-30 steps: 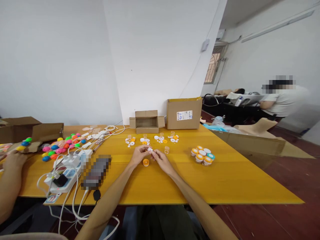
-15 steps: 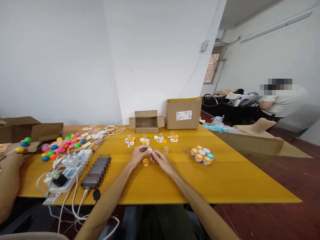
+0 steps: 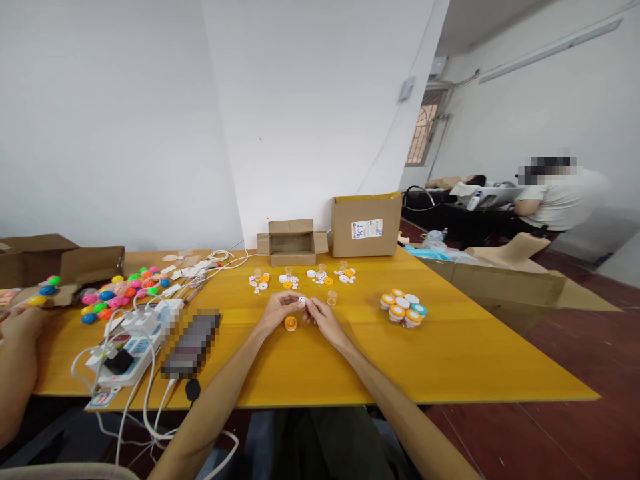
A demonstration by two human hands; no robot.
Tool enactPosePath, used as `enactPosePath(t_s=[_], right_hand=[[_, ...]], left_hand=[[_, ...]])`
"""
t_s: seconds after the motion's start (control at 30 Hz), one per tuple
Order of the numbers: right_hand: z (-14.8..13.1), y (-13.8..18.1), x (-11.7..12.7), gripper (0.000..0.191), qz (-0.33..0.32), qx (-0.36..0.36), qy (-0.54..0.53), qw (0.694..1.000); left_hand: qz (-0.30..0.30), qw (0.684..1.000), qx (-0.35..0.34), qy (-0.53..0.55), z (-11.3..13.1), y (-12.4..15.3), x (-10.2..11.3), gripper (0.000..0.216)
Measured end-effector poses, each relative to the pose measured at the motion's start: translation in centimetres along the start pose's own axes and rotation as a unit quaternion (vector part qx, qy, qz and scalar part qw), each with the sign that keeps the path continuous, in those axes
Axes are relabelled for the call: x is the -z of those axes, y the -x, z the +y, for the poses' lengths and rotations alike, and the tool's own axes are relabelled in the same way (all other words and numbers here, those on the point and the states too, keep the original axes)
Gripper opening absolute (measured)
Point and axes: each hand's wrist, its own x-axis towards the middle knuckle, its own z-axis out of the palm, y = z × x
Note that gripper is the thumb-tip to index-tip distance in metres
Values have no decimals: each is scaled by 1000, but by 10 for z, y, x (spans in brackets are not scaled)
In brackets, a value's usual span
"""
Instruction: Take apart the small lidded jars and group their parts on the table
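Observation:
A small white piece with dark spots [image 3: 302,300] sits between my hands above the table. My left hand [image 3: 279,309] pinches it from the left, fingers closed. From the other side my right hand [image 3: 323,319] grips it, thumb and fingertips together. Just below lies an orange ring-shaped cap [image 3: 291,323]. A clear plastic cup [image 3: 332,298] stands beyond my right hand. Farther back are several groups of loose white and orange parts [image 3: 287,283], each with a small clear cup. Finer detail on the held piece is too small to make out.
Clear jars with orange, white and teal lids [image 3: 397,311] cluster on the right. An opened carton [image 3: 293,248] and a larger box [image 3: 367,230] stand at the back. Left are a power strip [image 3: 135,353], cables, a phone [image 3: 193,347], colourful balls [image 3: 120,293] and another person's arm [image 3: 17,360].
The spotted white piece has turned slightly and shifted a little to the right between my fingers. Both hands keep hold of it. The view has moved slightly.

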Motion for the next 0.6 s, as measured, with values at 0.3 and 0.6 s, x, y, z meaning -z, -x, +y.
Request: enactPosePath(t_s=[0.3,0.6], right_hand=[[2,0,0,59,0,-17,-12,1000],[3,-1,1,60,-1,-28,-11,1000]], left_hand=[[-18,1000,0,16,2,2,-1,33],[-31,999,6,9,-2,1,1,31]])
